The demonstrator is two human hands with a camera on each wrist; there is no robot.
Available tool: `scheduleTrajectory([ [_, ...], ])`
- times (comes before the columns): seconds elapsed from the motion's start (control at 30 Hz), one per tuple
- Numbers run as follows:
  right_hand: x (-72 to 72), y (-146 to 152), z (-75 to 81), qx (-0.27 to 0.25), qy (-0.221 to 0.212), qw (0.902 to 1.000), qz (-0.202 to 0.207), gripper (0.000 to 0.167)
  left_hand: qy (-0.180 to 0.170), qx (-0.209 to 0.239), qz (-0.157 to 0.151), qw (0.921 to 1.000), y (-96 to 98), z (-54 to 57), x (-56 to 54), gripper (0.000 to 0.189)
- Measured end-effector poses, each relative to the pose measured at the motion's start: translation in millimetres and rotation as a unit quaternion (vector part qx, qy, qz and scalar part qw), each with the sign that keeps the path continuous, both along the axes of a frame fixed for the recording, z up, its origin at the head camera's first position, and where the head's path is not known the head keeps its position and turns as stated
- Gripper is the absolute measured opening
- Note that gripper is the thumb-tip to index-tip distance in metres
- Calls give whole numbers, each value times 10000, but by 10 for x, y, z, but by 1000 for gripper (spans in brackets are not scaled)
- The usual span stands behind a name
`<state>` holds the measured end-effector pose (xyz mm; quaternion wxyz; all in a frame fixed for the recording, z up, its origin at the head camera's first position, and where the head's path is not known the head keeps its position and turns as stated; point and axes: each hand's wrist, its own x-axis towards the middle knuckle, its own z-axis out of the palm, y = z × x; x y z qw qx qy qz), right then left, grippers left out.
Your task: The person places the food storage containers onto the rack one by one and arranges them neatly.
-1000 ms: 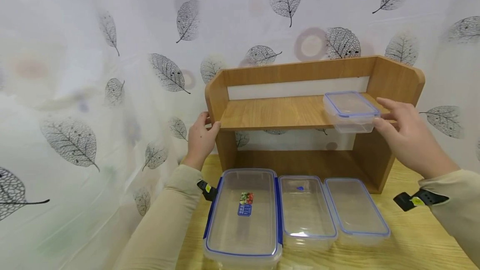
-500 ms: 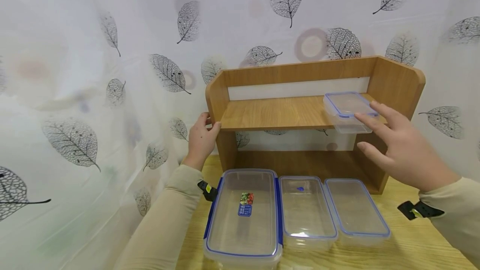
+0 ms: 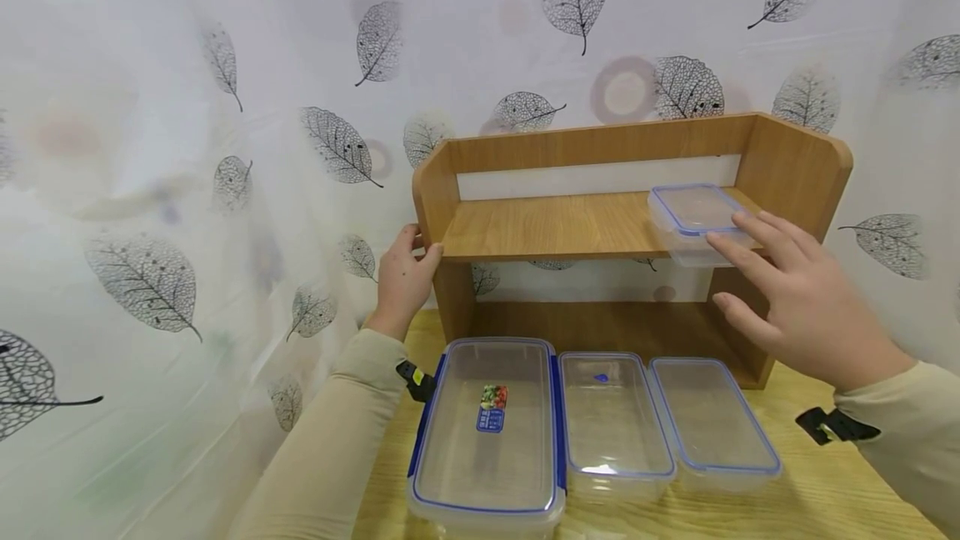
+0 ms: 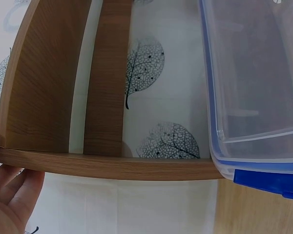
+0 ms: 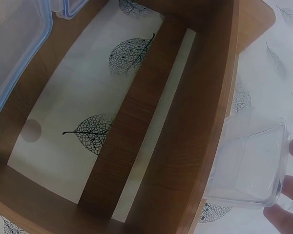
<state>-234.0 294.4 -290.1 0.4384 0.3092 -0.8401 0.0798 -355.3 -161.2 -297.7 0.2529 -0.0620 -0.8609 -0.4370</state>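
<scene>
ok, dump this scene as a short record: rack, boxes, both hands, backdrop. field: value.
rack: wooden, on table
small box: right end of upper shelf, overhanging its front edge
large box: on table, left of the row
middle box: right of large box
right box: end of row
left hand: grips rack's left end
right hand: spread, at small box; contact unclear
backdrop: leaf print

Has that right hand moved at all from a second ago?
Yes: against the shelf in the head view, the right hand is lower and a little further left.
</scene>
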Motion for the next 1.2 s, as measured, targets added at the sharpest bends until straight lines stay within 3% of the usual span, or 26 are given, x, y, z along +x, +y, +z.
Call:
scheduleTrajectory([
  [0.67,-62,-15,19,-140,-548,9983,-123,63,47,25,14,10000,14,-3,16,44],
  [1.2,-215,-25,28,116,-460,9978,-472,68,41,35,-5,10000,3,-15,5,45],
])
